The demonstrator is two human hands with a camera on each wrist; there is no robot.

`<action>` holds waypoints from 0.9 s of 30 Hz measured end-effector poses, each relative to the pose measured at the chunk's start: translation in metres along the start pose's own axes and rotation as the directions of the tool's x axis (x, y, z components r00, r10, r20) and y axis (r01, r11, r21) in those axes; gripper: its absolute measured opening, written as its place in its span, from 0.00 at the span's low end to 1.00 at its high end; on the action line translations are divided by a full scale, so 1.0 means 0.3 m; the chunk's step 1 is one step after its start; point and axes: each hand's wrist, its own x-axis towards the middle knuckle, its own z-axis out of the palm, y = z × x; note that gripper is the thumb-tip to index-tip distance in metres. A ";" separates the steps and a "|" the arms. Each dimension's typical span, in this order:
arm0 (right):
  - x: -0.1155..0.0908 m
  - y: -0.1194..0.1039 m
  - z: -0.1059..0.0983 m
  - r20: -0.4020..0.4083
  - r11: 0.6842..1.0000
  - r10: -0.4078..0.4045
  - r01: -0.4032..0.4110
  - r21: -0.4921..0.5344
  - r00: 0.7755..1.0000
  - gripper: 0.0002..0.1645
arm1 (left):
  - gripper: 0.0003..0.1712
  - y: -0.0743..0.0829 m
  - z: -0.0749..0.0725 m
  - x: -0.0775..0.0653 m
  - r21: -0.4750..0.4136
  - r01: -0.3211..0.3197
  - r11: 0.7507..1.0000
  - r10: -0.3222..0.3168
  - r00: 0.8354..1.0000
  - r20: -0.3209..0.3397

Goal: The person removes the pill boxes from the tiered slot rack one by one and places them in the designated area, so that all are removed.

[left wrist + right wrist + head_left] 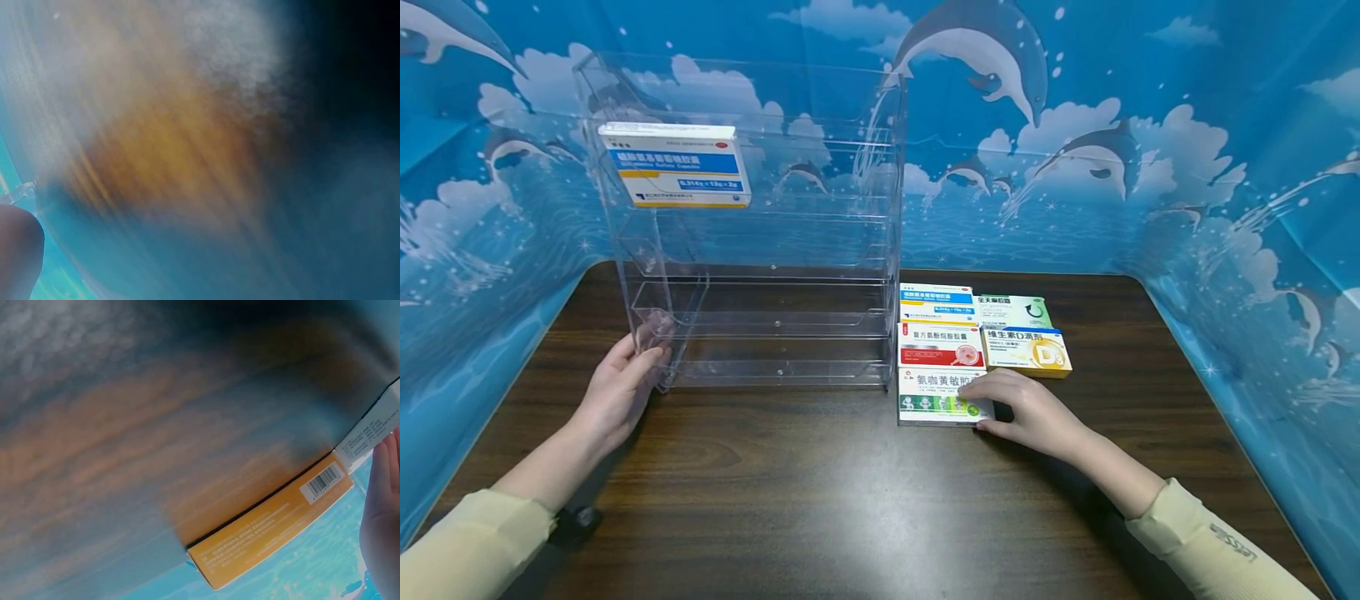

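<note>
In the head view my left hand (619, 385) grips the lower left side panel of a clear plastic display rack (778, 371), thumb in front and fingers at the panel. My right hand (1030, 412) rests on the right part of a white and green medicine box (932, 382), fingertips on its top, thumb by its front right corner. Behind it lie a white and red medicine box (932, 343) and a blue and white medicine box (932, 304). A yellow and white vitamin D box (1022, 348) lies beside them, its orange side (272, 528) showing in the right wrist view.
Another blue and white medicine box (677, 167) leans in the rack's upper left tier. A green and white box (1011, 310) lies behind the vitamin D box. The dark wooden table (820, 500) meets a blue dolphin-print curtain (1060, 208) at the back and sides.
</note>
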 end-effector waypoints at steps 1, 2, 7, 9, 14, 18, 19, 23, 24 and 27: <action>0.000 -0.001 0.000 0.000 1.000 -0.001 0.001 0.000 1.000 0.29 | 0.34 0.000 0.000 -0.001 0.000 0.001 1.000 -0.001 1.000 -0.001; 0.001 -0.002 0.000 0.001 1.000 -0.003 0.003 -0.001 1.000 0.29 | 0.34 0.000 0.000 -0.001 0.000 0.000 1.000 0.000 1.000 -0.001; 0.000 -0.005 0.000 -0.002 1.000 0.001 -0.001 -0.009 1.000 0.30 | 0.31 -0.001 0.000 -0.002 -0.019 -0.014 1.000 0.014 1.000 0.009; -0.001 -0.007 -0.002 -0.006 1.000 0.001 -0.001 -0.011 1.000 0.30 | 0.32 -0.002 -0.002 0.000 -0.016 -0.010 1.000 0.010 1.000 0.016; 0.010 -0.028 -0.015 -0.050 1.000 -0.028 0.028 -0.009 0.998 0.30 | 0.37 0.000 -0.004 0.004 0.018 0.019 1.000 -0.019 1.000 0.022; 0.046 -0.066 -0.031 -0.113 0.998 -0.061 0.063 0.011 0.992 0.30 | 0.36 -0.001 -0.005 0.002 0.013 0.016 1.000 -0.017 1.000 0.027; 0.058 -0.078 -0.036 -0.127 0.997 -0.067 0.070 0.019 0.990 0.29 | 0.36 -0.003 -0.006 0.000 0.005 0.012 1.000 -0.012 0.999 0.030; 0.115 -0.127 -0.055 -0.174 0.994 -0.077 0.089 0.061 0.982 0.28 | 0.33 -0.006 -0.009 -0.004 -0.038 -0.009 0.999 0.010 0.999 0.037; 0.129 -0.139 -0.062 -0.186 0.993 -0.078 0.092 0.071 0.980 0.28 | 0.32 -0.007 -0.009 -0.003 -0.049 -0.012 0.999 0.014 0.999 0.039; 0.170 -0.170 -0.082 -0.224 0.989 -0.089 0.112 0.092 0.971 0.28 | 0.30 -0.005 -0.005 0.001 -0.065 -0.008 0.998 0.010 0.999 0.032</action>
